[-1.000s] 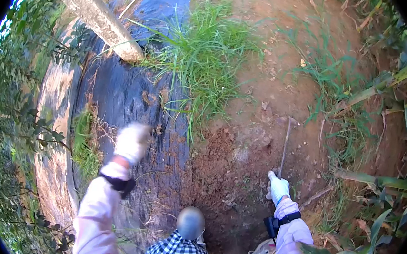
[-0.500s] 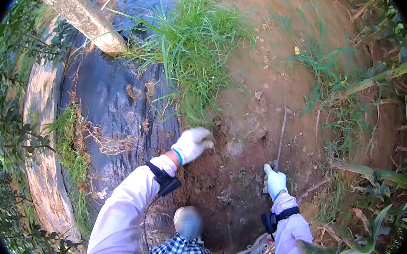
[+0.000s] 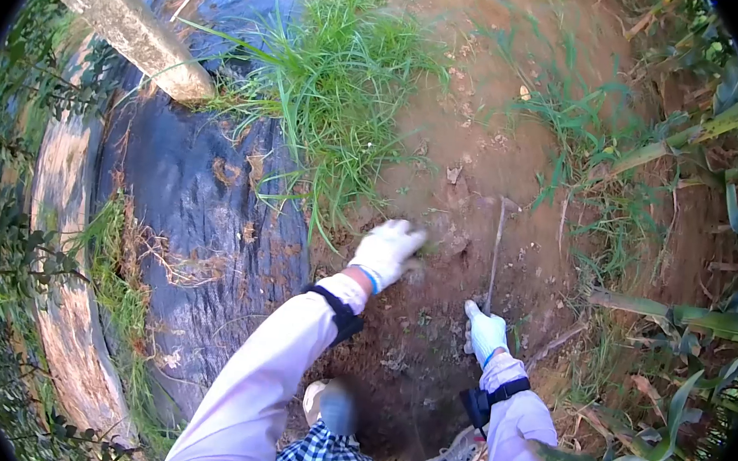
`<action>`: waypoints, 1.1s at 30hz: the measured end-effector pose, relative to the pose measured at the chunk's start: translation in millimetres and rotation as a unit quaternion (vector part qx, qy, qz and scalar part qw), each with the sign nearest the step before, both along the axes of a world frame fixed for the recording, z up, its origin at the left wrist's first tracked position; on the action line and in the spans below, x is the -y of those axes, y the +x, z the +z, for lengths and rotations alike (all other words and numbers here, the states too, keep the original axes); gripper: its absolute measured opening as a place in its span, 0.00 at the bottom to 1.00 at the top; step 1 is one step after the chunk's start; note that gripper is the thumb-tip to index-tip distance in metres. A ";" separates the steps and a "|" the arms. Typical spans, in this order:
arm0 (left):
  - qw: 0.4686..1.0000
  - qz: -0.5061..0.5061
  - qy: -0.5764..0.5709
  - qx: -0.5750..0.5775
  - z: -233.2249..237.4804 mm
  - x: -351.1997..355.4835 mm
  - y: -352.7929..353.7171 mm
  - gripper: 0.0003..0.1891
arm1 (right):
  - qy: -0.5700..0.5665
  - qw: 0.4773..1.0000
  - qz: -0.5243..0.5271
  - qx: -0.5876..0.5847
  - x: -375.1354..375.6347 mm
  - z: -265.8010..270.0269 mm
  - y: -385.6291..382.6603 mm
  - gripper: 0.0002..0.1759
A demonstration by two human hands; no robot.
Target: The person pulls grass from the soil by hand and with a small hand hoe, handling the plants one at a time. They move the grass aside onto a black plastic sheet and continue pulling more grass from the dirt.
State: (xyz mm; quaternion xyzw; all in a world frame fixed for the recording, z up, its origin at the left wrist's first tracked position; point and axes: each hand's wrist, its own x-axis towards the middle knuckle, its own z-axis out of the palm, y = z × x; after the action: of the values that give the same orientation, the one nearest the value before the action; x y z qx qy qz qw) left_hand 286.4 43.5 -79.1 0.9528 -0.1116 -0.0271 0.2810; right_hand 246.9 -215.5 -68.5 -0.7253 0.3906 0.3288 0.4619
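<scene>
My left hand (image 3: 387,252), in a white glove with a blue cuff, is over the brown soil just right of the grass edge. Its fingertips are blurred, with a faint green smear beside them; whether they hold anything I cannot make out. To the right, my right hand (image 3: 486,332), in a similar white glove, is closed around the near end of a thin, rod-like tool (image 3: 496,256). The tool points away from me over the soil and ends in a short tip bent to the right. Most of its grip is hidden by the glove.
A thick grass clump (image 3: 346,95) borders black plastic sheeting (image 3: 188,169) on the left. A concrete post (image 3: 131,25) stands at upper left. Corn stalks (image 3: 681,316) lean in from the right. My shoes (image 3: 454,456) show at the bottom.
My left hand has moved right, from the grass edge farther over the bare soil. A green blur above it is gone. My right hand keeps its hold on the tool; the view has shifted slightly.
</scene>
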 end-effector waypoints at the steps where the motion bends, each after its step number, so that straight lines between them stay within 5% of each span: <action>1: 0.999 -0.034 0.039 -0.007 -10.2 7.8 4.3 0.17 | 0.001 1.000 0.004 -0.003 0.3 0.2 -0.2 0.18; 3: 0.996 -0.052 0.066 -0.010 -20.1 14.4 11.0 0.16 | 0.006 1.000 0.004 -0.011 -0.2 -0.6 -0.5 0.18; 6: 0.974 0.090 -0.208 -0.030 -18.7 0.9 -4.1 0.13 | -0.002 1.000 0.008 -0.004 1.5 -4.2 -0.8 0.17; 8: 0.949 0.131 -0.274 -0.090 0.6 -20.3 -31.0 0.11 | -0.002 1.000 0.001 0.002 0.0 -5.1 -1.2 0.19; 12: 0.949 0.230 -0.151 -0.153 -2.0 -68.5 -67.6 0.11 | 0.004 1.000 -0.001 0.000 -1.4 0.6 -0.5 0.19; 15: 0.985 0.087 -0.134 -0.072 -8.0 -55.1 -60.9 0.13 | -0.004 1.000 -0.005 -0.006 -3.2 1.5 0.5 0.20; 21: 0.998 -0.019 0.065 -0.007 -20.6 -4.7 -20.6 0.14 | -0.010 1.000 0.012 -0.009 -0.8 -1.2 -0.8 0.18; 25: 0.984 0.014 -0.163 -0.070 -8.5 -14.1 -26.8 0.13 | -0.015 1.000 0.006 0.001 -1.1 -0.9 -1.0 0.20; 28: 0.990 0.077 -0.065 -0.095 -0.8 -40.2 -38.9 0.10 | -0.011 1.000 -0.007 -0.004 -2.9 0.1 0.7 0.20; 30: 0.967 0.229 -0.081 -0.082 -20.4 -63.3 -25.9 0.12 | -0.011 1.000 -0.003 -0.008 -1.9 -3.4 -0.5 0.20; 32: 0.957 0.285 -0.004 0.056 -32.2 -68.4 -3.0 0.14 | -0.011 1.000 -0.004 -0.006 -2.1 -3.7 -0.2 0.20; 33: 0.966 0.256 -0.004 0.019 -25.8 -68.7 10.5 0.15 | -0.010 1.000 -0.005 -0.004 -3.6 -2.2 -0.8 0.20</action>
State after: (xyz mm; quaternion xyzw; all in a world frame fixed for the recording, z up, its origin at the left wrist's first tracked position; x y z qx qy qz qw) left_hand 296.9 112.3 -104.9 0.9487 0.1310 0.0640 0.2804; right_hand 246.0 -211.9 -70.7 -0.7268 0.3994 0.3249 0.4546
